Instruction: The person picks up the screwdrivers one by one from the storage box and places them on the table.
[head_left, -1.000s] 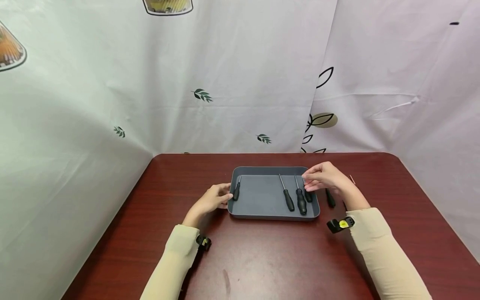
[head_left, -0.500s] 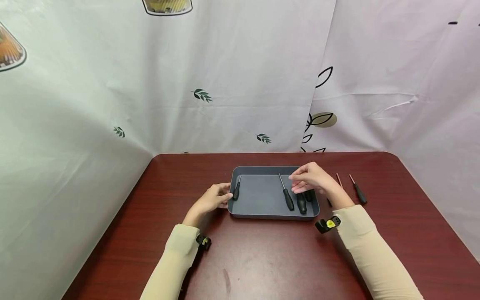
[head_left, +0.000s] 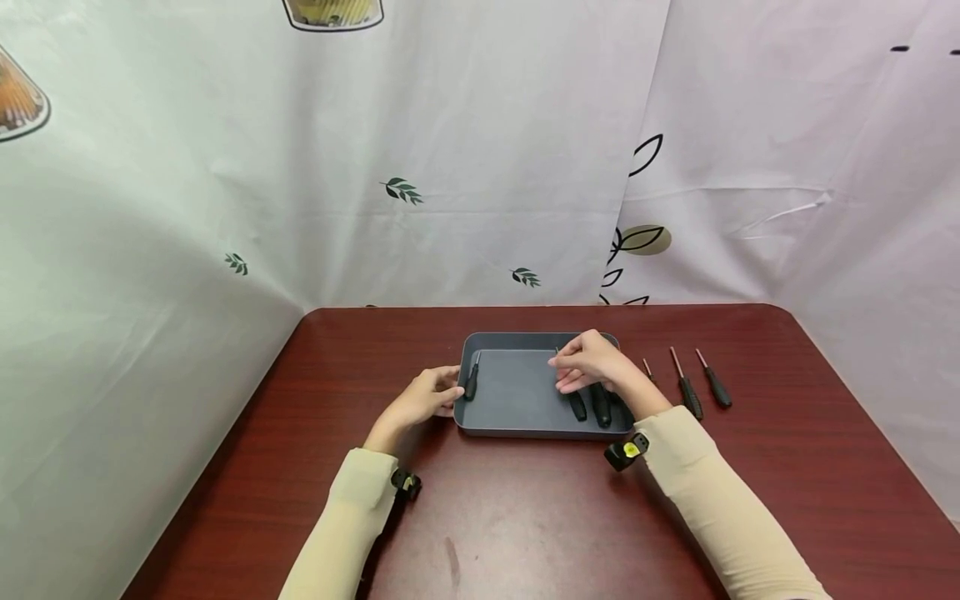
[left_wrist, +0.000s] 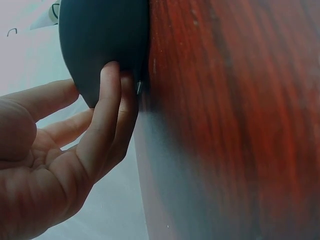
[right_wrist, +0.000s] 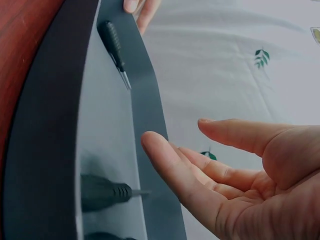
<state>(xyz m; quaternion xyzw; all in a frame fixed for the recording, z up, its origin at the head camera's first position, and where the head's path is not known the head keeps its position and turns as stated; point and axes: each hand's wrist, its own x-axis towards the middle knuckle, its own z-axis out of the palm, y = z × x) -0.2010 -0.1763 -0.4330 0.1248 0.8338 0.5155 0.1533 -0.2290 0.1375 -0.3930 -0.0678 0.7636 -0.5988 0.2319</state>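
Observation:
A grey rectangular tray point(head_left: 517, 408) holds several screwdrivers with black handles. My left hand point(head_left: 423, 397) grips the tray's left wall, thumb at the rim and fingers along the outside, as the left wrist view shows. Just inside that wall lies a small screwdriver point(head_left: 471, 383). Over the tray's right half hovers my right hand point(head_left: 588, 362), fingers loosely bent and thumb apart, with nothing between them. Below it lie a screwdriver point(head_left: 577, 406) and a thicker screwdriver point(head_left: 601, 406), their shafts partly hidden by the hand. Another one farther right is mostly covered by the wrist.
Right of the tray, on the red-brown wooden table point(head_left: 495, 517), lie a screwdriver point(head_left: 690, 398) and another screwdriver point(head_left: 718, 389). A third shaft tip point(head_left: 647, 367) pokes out beside my right forearm. White patterned cloth point(head_left: 450, 150) hangs behind the table.
My right hand has moved left across the tray, from its right wall to above the screwdrivers inside. Screwdrivers on the table at right have come into view. My left hand has stayed put.

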